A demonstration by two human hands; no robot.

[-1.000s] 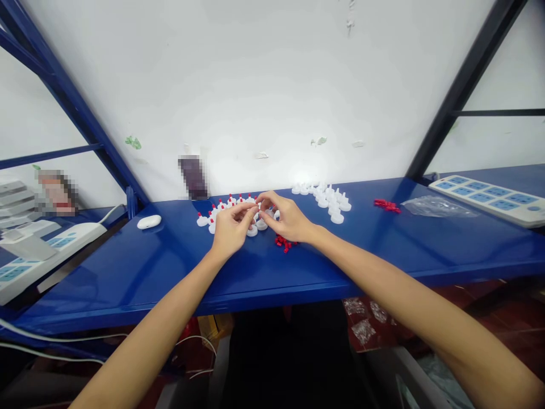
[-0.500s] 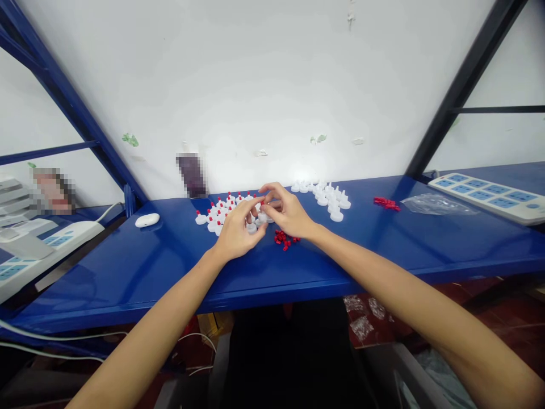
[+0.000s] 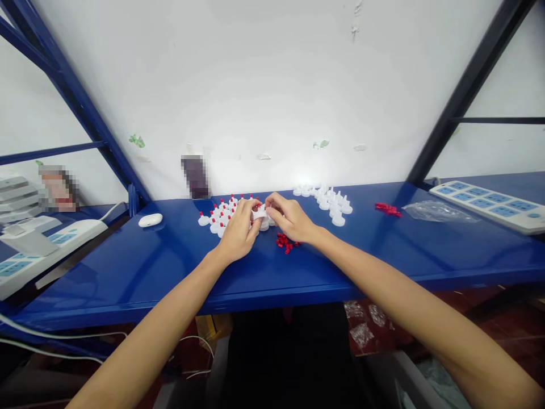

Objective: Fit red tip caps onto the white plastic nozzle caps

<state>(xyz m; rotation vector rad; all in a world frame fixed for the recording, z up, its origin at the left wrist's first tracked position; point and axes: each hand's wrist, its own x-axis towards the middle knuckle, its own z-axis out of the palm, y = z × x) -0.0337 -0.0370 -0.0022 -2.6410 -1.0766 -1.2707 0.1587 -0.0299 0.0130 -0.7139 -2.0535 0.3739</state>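
Note:
My left hand [image 3: 239,232] is closed on a white nozzle cap [image 3: 258,215], held between thumb and fingers and tilted on its side. Close against its right side, my right hand [image 3: 293,218] has thumb and forefinger pinched together; whatever they grip is hidden. Left of and behind the hands stand several white nozzle caps with red tips [image 3: 204,219], partly covered by my left hand. A small pile of loose red tip caps [image 3: 286,243] lies just below my right hand. Further right are white nozzle caps without red tips [image 3: 338,218].
More red pieces [image 3: 387,209] lie right on the blue table [image 3: 179,278], beside a clear plastic bag [image 3: 438,211]. Power strips [image 3: 494,204] flank both sides. A white earbud case [image 3: 150,220] sits left. A blurred phone-like object [image 3: 196,177] leans on the wall.
My left hand has closed from a wider grasp onto a white nozzle cap and lifted it toward my right fingers. The view has shifted slightly.

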